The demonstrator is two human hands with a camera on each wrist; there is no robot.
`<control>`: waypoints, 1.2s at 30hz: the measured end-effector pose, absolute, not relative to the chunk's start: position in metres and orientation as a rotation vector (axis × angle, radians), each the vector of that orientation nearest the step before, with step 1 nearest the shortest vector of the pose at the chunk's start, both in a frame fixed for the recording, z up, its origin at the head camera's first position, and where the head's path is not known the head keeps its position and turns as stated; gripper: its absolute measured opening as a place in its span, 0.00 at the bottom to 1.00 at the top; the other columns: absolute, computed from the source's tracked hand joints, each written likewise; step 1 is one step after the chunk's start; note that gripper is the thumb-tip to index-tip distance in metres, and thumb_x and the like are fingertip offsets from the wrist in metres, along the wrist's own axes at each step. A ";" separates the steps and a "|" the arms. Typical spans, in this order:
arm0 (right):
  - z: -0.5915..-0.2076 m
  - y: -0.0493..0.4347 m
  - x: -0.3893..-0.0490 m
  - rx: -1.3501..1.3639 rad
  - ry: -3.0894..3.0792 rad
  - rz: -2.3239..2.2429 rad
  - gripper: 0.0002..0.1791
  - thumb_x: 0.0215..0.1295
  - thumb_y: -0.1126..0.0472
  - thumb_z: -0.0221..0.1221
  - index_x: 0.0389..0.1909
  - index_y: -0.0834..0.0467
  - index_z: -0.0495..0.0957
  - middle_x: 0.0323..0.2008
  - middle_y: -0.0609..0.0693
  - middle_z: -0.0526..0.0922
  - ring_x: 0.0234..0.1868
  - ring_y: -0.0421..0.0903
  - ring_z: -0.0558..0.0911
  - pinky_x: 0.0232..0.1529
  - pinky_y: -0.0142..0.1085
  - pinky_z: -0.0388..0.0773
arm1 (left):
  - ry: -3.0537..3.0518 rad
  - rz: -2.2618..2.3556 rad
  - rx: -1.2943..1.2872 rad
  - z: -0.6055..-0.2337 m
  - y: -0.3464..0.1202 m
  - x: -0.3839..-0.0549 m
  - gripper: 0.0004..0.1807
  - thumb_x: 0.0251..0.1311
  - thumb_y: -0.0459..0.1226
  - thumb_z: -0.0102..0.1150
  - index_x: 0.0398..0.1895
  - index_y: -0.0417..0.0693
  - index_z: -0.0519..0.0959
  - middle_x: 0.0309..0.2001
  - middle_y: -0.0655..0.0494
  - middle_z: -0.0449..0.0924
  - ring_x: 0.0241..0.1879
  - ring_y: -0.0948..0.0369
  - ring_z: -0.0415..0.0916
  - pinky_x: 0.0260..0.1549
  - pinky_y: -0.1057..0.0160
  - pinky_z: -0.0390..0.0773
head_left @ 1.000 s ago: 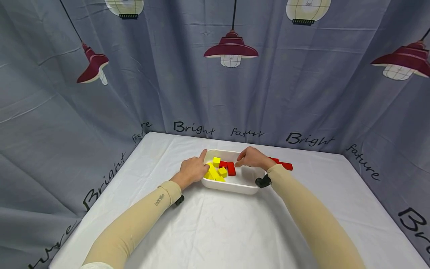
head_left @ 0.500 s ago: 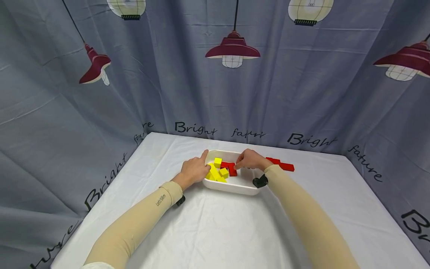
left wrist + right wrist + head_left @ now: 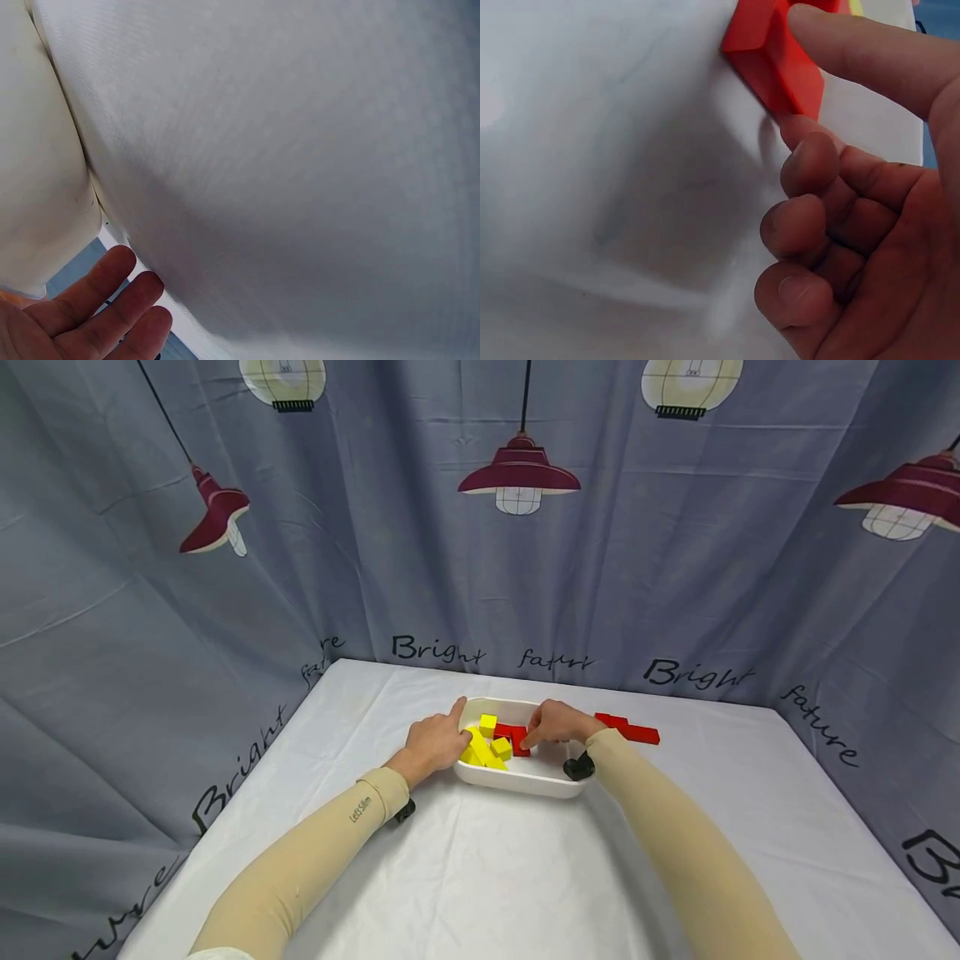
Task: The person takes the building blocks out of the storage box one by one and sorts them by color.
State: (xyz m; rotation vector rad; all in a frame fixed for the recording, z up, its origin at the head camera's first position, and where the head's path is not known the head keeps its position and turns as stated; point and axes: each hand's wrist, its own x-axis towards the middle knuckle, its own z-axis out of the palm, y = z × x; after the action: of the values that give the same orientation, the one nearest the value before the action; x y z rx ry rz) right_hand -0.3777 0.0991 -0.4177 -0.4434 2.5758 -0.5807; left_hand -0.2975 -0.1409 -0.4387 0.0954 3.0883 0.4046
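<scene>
My left hand [image 3: 437,742] holds the left end of a white tray [image 3: 517,785], with the index finger along the rim and the thumb over it. In the left wrist view, three fingers [image 3: 101,281] lie outside the tray wall [image 3: 45,165]. My right hand [image 3: 561,722] reaches inside the tray, where thumb and index finger pinch a red block [image 3: 772,45] at its side and end. The other fingers curl loosely above the tray floor. Another red block [image 3: 502,730] adjoins it. Yellow blocks [image 3: 477,747] and a yellow cube [image 3: 488,725] sit at the left end.
Several red bars [image 3: 643,734] lie on the white-covered table [image 3: 480,877], behind the right forearm. A grey curtain [image 3: 420,568] with printed lamps surrounds the table at the back and sides. A black wrist camera [image 3: 578,767] overlaps the tray's right end.
My right hand has shifted slightly left and lower into the tray, its fingertips coming down onto the red block. My left hand stays on the tray's rim.
</scene>
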 end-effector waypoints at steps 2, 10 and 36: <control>-0.420 0.099 -0.379 -0.437 2.572 -0.573 0.17 0.54 0.48 0.73 0.33 0.55 0.82 0.25 0.49 0.75 0.32 0.47 0.73 0.33 0.35 0.67 | 3.087 0.407 0.097 -0.439 -0.141 -0.297 0.38 0.70 0.51 0.42 0.81 0.56 0.49 0.48 0.47 0.85 0.38 0.55 0.80 0.41 0.51 0.80; -0.423 0.098 -0.382 -0.435 2.574 -0.555 0.17 0.53 0.48 0.75 0.32 0.55 0.82 0.27 0.50 0.78 0.33 0.48 0.75 0.33 0.35 0.69 | 3.110 0.409 0.118 -0.438 -0.141 -0.298 0.38 0.70 0.51 0.42 0.81 0.56 0.50 0.43 0.48 0.85 0.33 0.55 0.78 0.36 0.52 0.80; -0.414 0.109 -0.380 -0.441 2.517 -0.493 0.12 0.59 0.53 0.69 0.35 0.57 0.84 0.19 0.47 0.72 0.23 0.44 0.72 0.29 0.31 0.69 | 3.112 0.405 0.119 -0.441 -0.141 -0.299 0.37 0.70 0.51 0.43 0.81 0.56 0.50 0.45 0.47 0.85 0.34 0.55 0.79 0.37 0.52 0.80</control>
State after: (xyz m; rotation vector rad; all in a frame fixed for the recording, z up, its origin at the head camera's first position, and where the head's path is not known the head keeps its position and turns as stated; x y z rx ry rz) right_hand -0.3803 0.1091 -0.4138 -0.4410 2.5173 -0.4932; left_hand -0.2990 -0.1411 -0.4405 0.1193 3.1124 0.4052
